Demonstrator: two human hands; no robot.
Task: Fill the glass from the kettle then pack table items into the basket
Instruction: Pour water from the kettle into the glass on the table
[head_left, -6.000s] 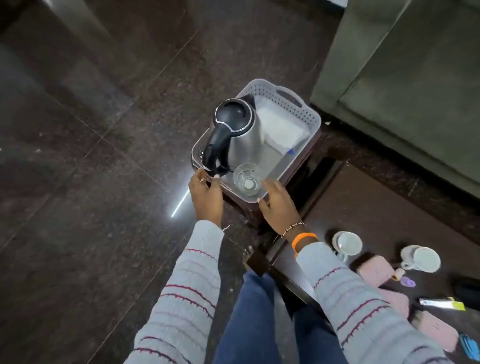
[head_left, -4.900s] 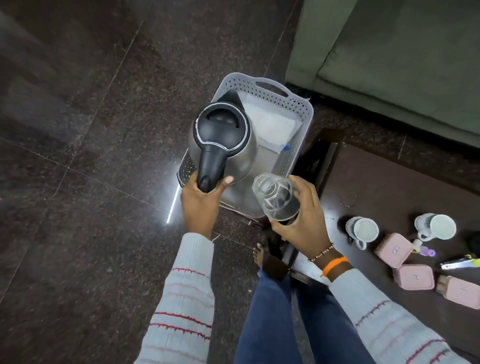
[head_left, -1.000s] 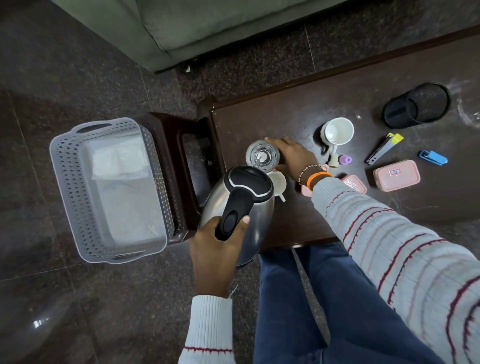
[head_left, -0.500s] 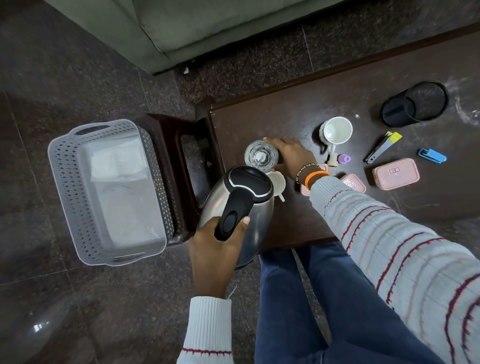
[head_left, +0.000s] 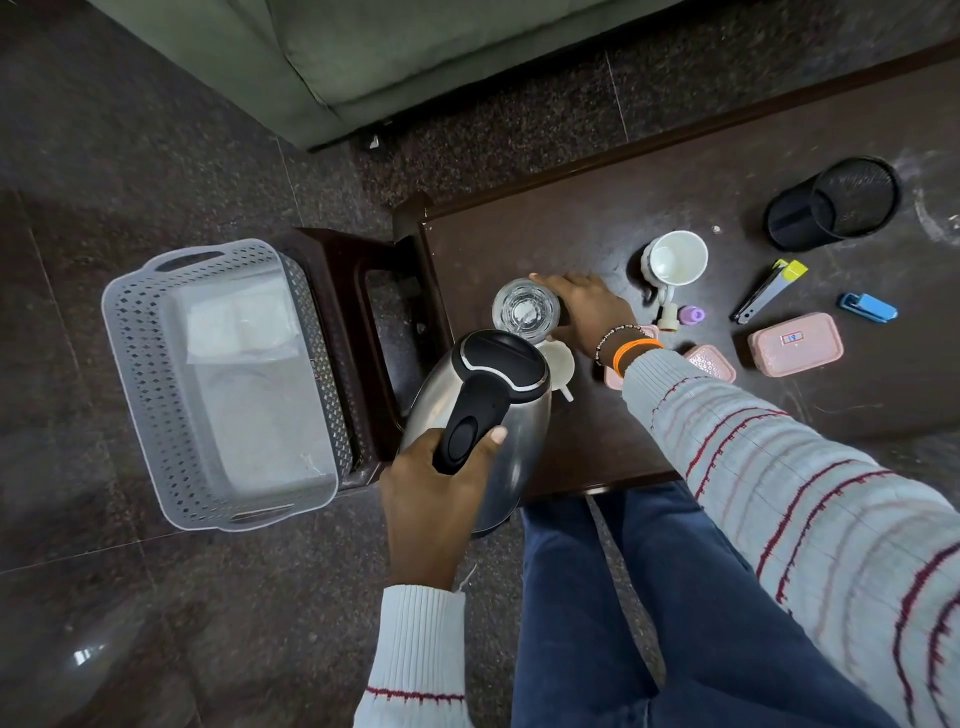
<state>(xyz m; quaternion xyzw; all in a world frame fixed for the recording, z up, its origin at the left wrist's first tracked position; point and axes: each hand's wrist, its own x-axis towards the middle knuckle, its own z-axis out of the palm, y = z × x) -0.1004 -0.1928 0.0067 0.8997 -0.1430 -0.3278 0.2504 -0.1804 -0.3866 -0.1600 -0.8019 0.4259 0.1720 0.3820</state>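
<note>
A clear glass stands upright near the left end of the dark wooden table. My right hand wraps its right side. My left hand grips the black handle of a steel kettle, held in the air tilted toward the glass, its lid end just in front of the glass. The grey perforated basket sits on a dark stool to the left, holding only folded white paper. Whether water is pouring is not visible.
On the table: a white mug, a second white cup partly behind the kettle, pink boxes, a black mesh pot, a nail clipper, a blue stapler, a purple cap. A green sofa lies beyond.
Earlier both hands lifted kettle and glass out of the basket and brought them to the table. Over the last second the kettle and glass have barely shifted.
</note>
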